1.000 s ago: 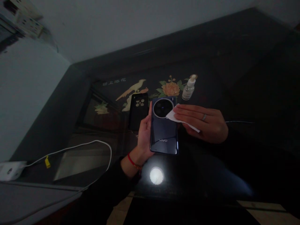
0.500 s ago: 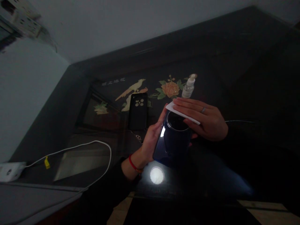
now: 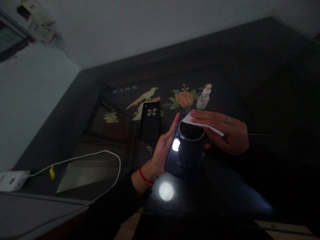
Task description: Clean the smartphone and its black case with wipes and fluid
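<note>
A dark blue phone [image 3: 183, 155] with a large round camera ring lies back-up in my left hand [image 3: 161, 151], whose fingers wrap its sides. My right hand [image 3: 227, 131], wearing a ring, presses a folded white wipe [image 3: 203, 125] over the top edge of the phone, beside the camera ring. Its fingers lie on top of the wipe and the thumb is below. Left of the phone, a black phone case [image 3: 150, 123] with camera holes and a strap chain [image 3: 150, 149] rests on the table. Behind my right hand stands a small dropper bottle [image 3: 203, 99].
The glossy dark table [image 3: 120, 73] carries a bird-and-flower pattern. A white cable [image 3: 100, 152] with a yellow tag [image 3: 52, 172] loops on the left from a white power strip [image 3: 13, 181]. Wall sockets [image 3: 41, 30] sit at the upper left.
My right hand and the wipe have slid a little to the right across the phone's top, uncovering more of its upper left corner. The whole view has shifted slightly.
</note>
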